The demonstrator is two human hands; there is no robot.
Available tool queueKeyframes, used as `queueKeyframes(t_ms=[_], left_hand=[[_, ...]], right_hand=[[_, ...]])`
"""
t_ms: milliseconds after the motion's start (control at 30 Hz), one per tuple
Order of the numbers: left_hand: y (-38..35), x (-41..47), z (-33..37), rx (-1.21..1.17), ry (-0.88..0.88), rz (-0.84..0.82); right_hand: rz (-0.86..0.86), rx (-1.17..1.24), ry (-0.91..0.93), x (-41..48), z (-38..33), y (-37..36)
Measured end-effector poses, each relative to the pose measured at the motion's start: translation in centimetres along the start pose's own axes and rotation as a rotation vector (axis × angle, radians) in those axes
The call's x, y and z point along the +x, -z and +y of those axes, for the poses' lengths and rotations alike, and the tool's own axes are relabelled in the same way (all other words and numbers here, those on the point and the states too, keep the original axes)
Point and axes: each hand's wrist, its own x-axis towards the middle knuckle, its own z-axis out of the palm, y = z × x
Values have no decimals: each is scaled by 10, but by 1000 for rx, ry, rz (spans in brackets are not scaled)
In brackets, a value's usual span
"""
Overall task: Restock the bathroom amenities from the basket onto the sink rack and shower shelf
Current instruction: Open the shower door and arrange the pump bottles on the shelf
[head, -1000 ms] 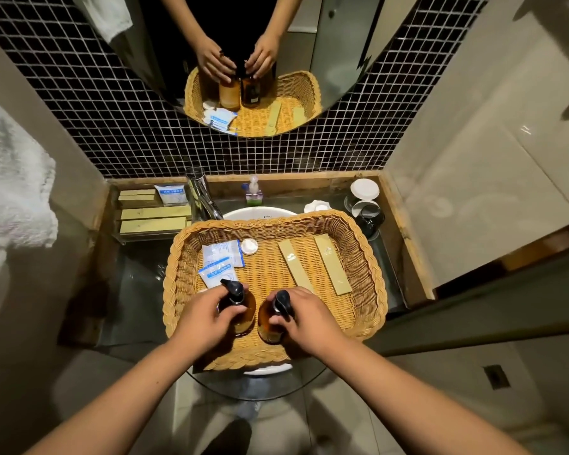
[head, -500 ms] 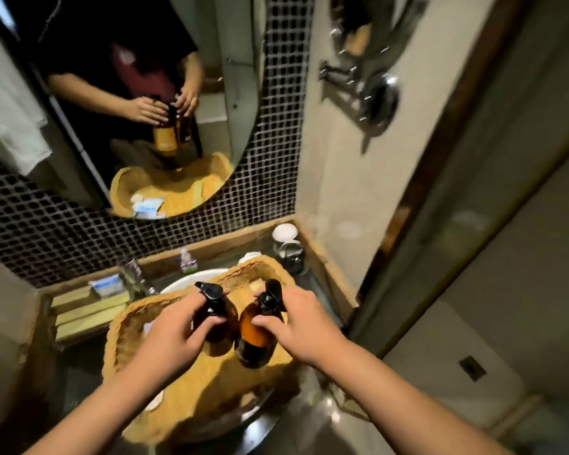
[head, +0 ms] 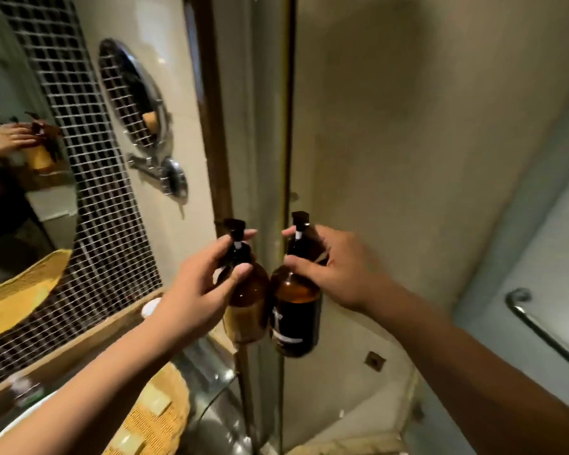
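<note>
My left hand (head: 196,287) grips the neck of an amber pump bottle (head: 248,300) with a black pump head. My right hand (head: 335,269) holds a second amber pump bottle (head: 296,320) with a dark label. Both bottles hang upright in the air, side by side and almost touching, in front of the edge of the glass shower partition (head: 276,159). The wicker basket (head: 158,418) sits low at the bottom left, with a couple of flat tan packets in it. No shower shelf shows.
A round wall mirror (head: 27,198) and black mosaic tile are on the left, with a chrome magnifying mirror (head: 135,103) on an arm. A wooden counter ledge (head: 79,343) runs below. Beige shower walls, a floor drain (head: 375,360) and a chrome grab bar (head: 539,326) lie to the right.
Both hands lifted the two bottles out of the basket and carried them up and to the right. My view swung from the sink towards the shower.
</note>
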Motion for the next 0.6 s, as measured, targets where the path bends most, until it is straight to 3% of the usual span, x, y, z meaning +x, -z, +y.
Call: queueKeyframes(t_ms=[233,600], left_hand=[[-86,71,65,-98,-111,-142],[-162,166,90,-317,38,-118]], right_hand=[[220,-140,-42,-29,39,117],[353,-198,-138,-19,99,201]])
